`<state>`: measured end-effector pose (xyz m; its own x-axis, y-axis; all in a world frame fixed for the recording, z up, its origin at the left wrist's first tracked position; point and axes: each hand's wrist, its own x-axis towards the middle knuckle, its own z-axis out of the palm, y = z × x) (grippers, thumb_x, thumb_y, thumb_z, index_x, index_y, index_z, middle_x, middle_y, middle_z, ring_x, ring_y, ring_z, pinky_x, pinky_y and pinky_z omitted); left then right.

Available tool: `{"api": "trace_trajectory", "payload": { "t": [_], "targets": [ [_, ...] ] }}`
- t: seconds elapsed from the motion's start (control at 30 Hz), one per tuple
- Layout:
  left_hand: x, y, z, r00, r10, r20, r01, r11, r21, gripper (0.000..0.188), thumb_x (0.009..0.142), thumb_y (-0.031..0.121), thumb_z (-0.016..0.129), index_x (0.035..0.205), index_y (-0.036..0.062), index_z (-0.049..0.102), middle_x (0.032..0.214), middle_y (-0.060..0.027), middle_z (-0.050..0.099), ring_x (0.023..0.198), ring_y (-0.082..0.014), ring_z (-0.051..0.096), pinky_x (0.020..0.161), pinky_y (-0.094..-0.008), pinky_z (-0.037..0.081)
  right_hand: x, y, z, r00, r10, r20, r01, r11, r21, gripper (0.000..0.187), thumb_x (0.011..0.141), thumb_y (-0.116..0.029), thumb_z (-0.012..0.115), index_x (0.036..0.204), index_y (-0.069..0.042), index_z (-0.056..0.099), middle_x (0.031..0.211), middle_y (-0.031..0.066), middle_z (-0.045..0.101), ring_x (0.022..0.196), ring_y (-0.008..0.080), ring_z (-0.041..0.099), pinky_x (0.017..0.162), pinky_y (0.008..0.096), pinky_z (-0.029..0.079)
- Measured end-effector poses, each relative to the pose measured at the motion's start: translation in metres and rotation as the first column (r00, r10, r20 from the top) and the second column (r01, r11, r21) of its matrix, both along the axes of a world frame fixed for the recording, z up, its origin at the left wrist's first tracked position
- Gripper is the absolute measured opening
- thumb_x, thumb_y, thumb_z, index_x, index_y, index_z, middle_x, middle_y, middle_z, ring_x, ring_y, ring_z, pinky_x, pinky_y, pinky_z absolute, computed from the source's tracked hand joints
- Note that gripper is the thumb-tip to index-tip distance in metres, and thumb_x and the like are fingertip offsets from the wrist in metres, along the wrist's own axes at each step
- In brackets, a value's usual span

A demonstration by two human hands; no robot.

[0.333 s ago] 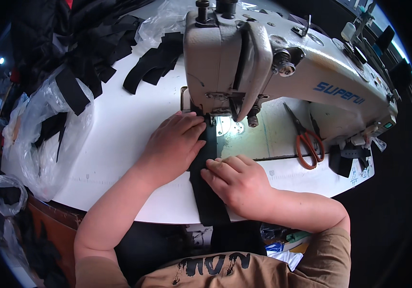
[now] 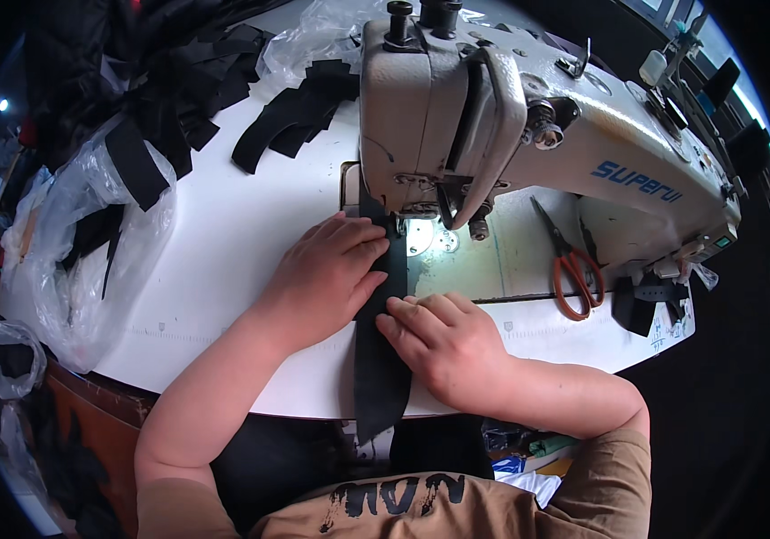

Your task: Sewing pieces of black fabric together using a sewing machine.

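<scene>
The strip (image 2: 381, 377) has swung left at its near end, likely running straighter to the foot (image 2: 401, 226); left hand (image 2: 335, 271) flat on it, right hand (image 2: 446, 349) curled, grip unclear

Bright glare around needle plate (image 2: 419, 239), dark edges

A black cloth strip (image 2: 381, 377), laid out lengthwise
Long, narrow and plain, it lies beneath the left fingers (image 2: 356, 238), with its right edge under the right fingers (image 2: 410, 322). One end runs on beyond the left fingers; the near end, slanted, extends toward the wearer past the right ones.
</scene>
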<state>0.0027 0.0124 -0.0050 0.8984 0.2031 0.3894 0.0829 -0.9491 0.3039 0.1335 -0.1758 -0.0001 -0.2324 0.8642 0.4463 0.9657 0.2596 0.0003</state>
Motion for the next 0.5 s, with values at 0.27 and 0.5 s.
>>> {"api": "trace_trajectory", "payload": {
  "t": [0.27,0.5],
  "targets": [
    [-0.004,-0.002,0.004,0.997,-0.076,0.025,0.077,0.996,-0.045,0.024,0.09,0.014,0.075,0.113,0.0057,0.074,0.126,-0.0076,0.067,0.124,-0.0306,0.062,0.108,-0.0452,0.05,-0.001,-0.001,0.0,1.0,-0.008,0.03,0.008,1.0,0.006,0.044,0.076,-0.014,0.066,0.117,-0.001,0.072,0.119,0.0146,0.069,0.094,0.0246,0.066,0.076,0.0346,0.053],
    [-0.031,-0.023,0.029,0.989,-0.148,0.008,0.135,0.881,-0.453,0.016,0.086,0.016,0.077,0.096,0.0042,0.073,0.106,-0.0107,0.073,0.102,-0.0303,0.067,0.091,-0.0422,0.055,0.0,0.0,-0.005,0.998,-0.035,-0.047,0.032,0.998,-0.061,0.04,0.078,-0.012,0.068,0.116,-0.002,0.073,0.117,0.011,0.071,0.095,0.026,0.066,0.079,0.0365,0.055]
  ]
}}
